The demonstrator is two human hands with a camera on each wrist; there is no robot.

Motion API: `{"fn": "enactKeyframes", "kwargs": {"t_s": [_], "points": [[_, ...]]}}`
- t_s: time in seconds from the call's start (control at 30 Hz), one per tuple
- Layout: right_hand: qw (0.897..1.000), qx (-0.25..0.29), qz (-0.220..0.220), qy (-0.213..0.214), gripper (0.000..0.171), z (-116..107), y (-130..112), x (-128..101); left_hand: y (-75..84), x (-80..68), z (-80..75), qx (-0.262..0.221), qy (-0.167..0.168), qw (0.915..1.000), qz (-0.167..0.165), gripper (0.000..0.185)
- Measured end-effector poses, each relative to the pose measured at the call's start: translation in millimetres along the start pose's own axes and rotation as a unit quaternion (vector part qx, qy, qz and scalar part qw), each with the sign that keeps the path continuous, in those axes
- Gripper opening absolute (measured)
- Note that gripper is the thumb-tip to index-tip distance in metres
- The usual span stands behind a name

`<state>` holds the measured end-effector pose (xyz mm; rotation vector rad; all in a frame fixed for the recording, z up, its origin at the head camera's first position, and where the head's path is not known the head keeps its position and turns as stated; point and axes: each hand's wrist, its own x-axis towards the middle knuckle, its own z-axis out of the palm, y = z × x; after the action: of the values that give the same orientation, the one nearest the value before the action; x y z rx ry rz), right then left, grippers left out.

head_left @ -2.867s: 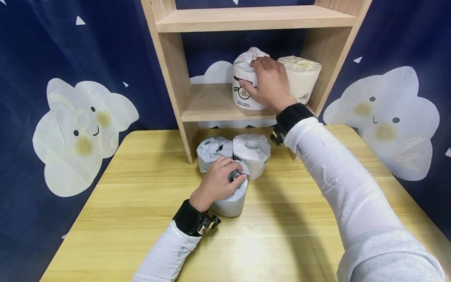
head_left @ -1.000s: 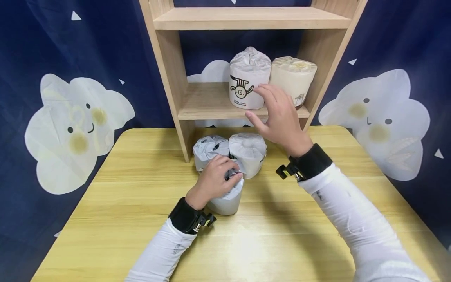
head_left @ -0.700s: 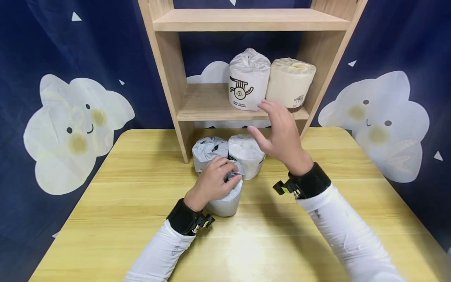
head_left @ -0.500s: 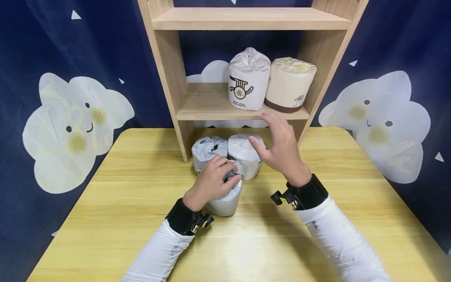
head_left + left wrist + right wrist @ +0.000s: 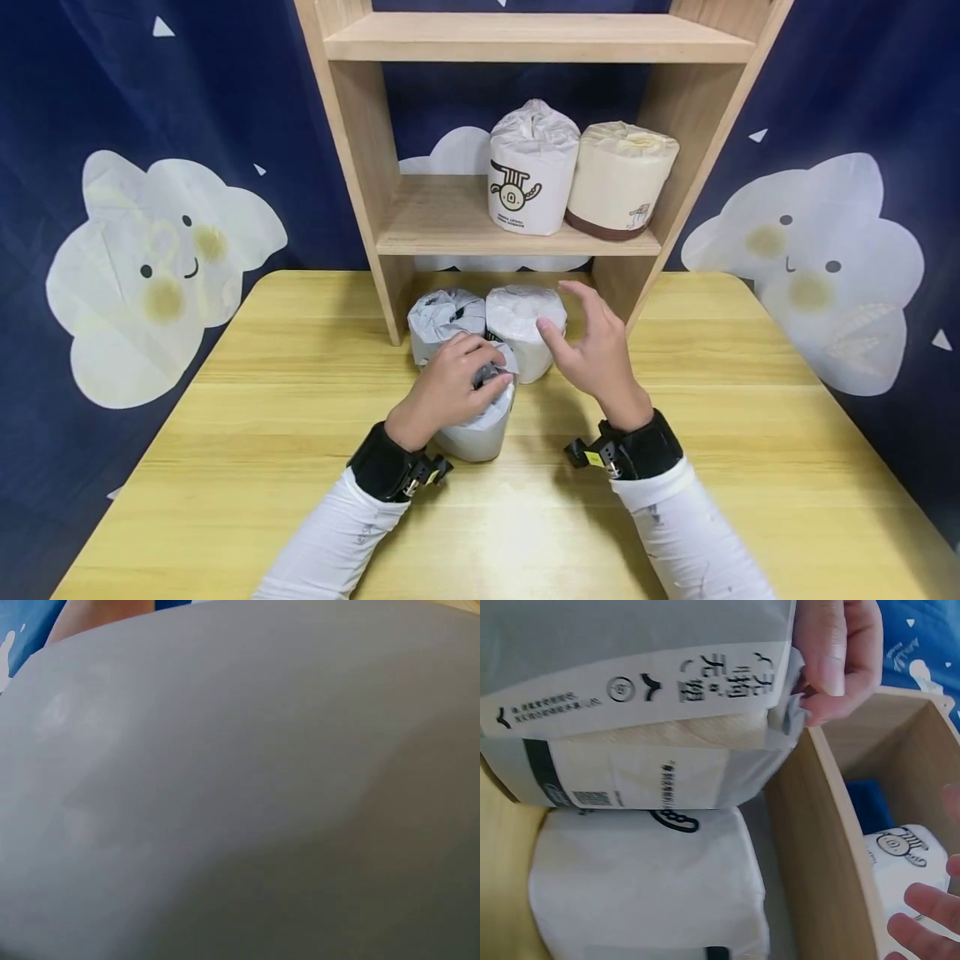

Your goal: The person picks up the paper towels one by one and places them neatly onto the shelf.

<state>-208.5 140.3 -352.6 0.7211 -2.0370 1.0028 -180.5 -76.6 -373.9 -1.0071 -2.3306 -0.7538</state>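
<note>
My left hand (image 5: 448,385) grips the top of a grey-wrapped toilet roll (image 5: 474,437) standing on the table. In the left wrist view that roll's wrapper (image 5: 225,750) fills nearly everything. The right wrist view shows the roll's printed label side, with the left fingers (image 5: 840,664) at its edge. Behind it stand another grey toilet roll (image 5: 442,317) and a white toilet roll (image 5: 521,321). My right hand (image 5: 603,354) holds nothing; its thumb and fingers are spread apart, right beside the white roll, and the thumb overlaps that roll in the head view.
A wooden shelf unit (image 5: 465,242) stands at the back of the table (image 5: 300,400). On its middle board are a white toilet roll (image 5: 532,187) with a printed animal and a cream toilet roll (image 5: 622,179) with a brown band. A dark blue curtain (image 5: 225,67) hangs behind.
My right hand has left the white roll on the shelf and come down towards the white roll on the table. The left hand has stayed on the grey roll.
</note>
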Motion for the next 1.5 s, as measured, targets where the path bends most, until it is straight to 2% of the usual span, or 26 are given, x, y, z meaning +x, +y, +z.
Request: {"fn": "enactKeyframes", "kwargs": {"t_s": [0.2,0.37,0.47,0.6,0.77,0.9,1.03,1.3,1.5], "points": [[0.999,0.014,0.036,-0.023,0.042,2,4,-10,2.2,1.2,-1.7,0.014,-0.003,0.9999,0.006,0.013],[0.998,0.015,0.043,-0.040,0.025,1,9,-11,3.7,4.4,-1.9,0.018,-0.005,0.9998,0.012,0.013],[0.997,0.012,0.043,-0.058,0.020,1,13,-12,5.9,4.7,-3.8,0.028,-0.007,0.9995,0.014,0.013],[0.996,0.014,0.042,-0.074,0.019,0,16,-12,12.6,3.1,-8.2,0.060,-0.015,0.9980,0.007,0.016],[0.996,0.020,0.042,-0.074,0.018,-1,17,-11,27.6,-0.2,-12.5,0.118,-0.026,0.9925,-0.014,0.024],[0.996,0.021,0.047,-0.075,0.018,-2,16,-11,37.8,-5.9,-14.6,0.144,-0.019,0.9887,-0.036,0.031],[0.996,0.019,0.054,-0.075,0.017,-2,16,-12,40.0,-16.0,-15.6,0.170,-0.013,0.9846,-0.038,0.036],[0.994,0.024,0.064,-0.080,0.017,-2,16,-14,38.3,-33.1,-5.6,0.199,-0.043,0.9783,-0.037,0.059],[0.995,0.021,0.064,-0.077,0.016,-6,17,-15,43.0,-36.3,9.0,0.218,-0.034,0.9744,-0.043,0.066]]}}
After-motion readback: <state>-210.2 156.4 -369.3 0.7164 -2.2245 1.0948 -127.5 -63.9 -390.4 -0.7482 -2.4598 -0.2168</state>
